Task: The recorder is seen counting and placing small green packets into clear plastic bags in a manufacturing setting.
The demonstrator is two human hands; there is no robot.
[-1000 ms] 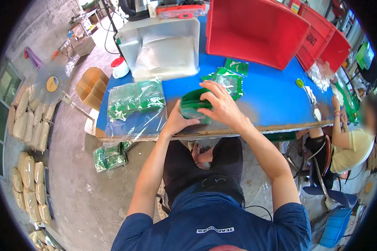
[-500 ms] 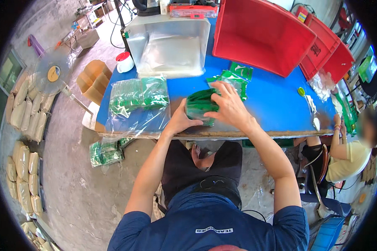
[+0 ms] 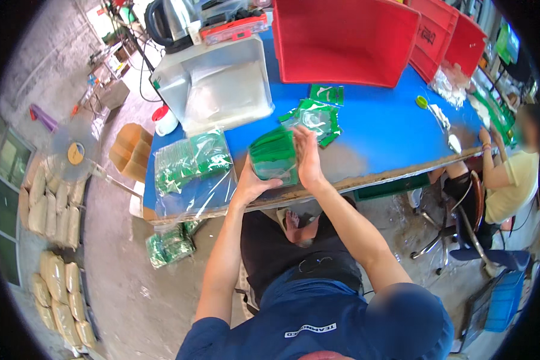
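A stack of green-and-clear plastic packets point(image 3: 273, 150) is held upright between my two hands, just above the near part of the blue table point(image 3: 378, 129). My left hand point(image 3: 254, 181) grips it from the left and below, with the thumb across its near side. My right hand point(image 3: 307, 157) is pressed along the stack's right side, fingers straight and close together. Left of the stack lies a clear plastic bag point(image 3: 193, 161) filled with rows of similar packets. Beyond my right hand, several loose green packets point(image 3: 317, 120) lie in a pile.
A grey bin with clear plastic sheets point(image 3: 223, 90) stands at the back left, beside a red-lidded white mug point(image 3: 165, 122). A large red crate point(image 3: 347, 42) lies tipped at the back. Bagged packets point(image 3: 171, 245) rest on the floor. A co-worker point(image 3: 510, 177) sits at the right.
My right hand has moved from the top and front of the stack to its right side, its fingers straightening. The view has turned, so the table appears tilted.
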